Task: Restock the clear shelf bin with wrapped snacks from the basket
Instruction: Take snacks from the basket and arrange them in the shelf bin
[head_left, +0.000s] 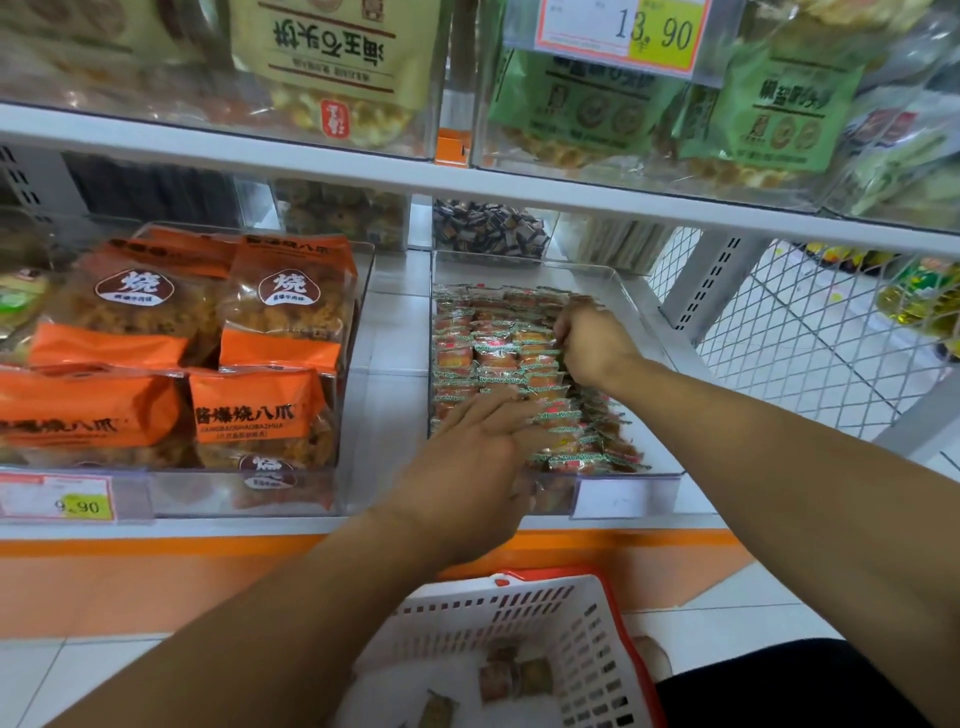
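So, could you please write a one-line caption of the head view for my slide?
Both hands arrange wrapped snacks in the clear shelf bin: left hand flat, right hand curled at the back; basket below.

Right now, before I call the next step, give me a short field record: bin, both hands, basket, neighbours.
bin: clear shelf bin on the lower shelf, packed with rows of wrapped snacks
left hand: fingers straight, pressing on the front rows of snacks
right hand: deeper in the bin, fingers curled at the snacks; whether it pinches one cannot be told
basket: white, red rim, below the shelf; a few wrapped pieces left inside
neighbours: orange bags in the bin to the left
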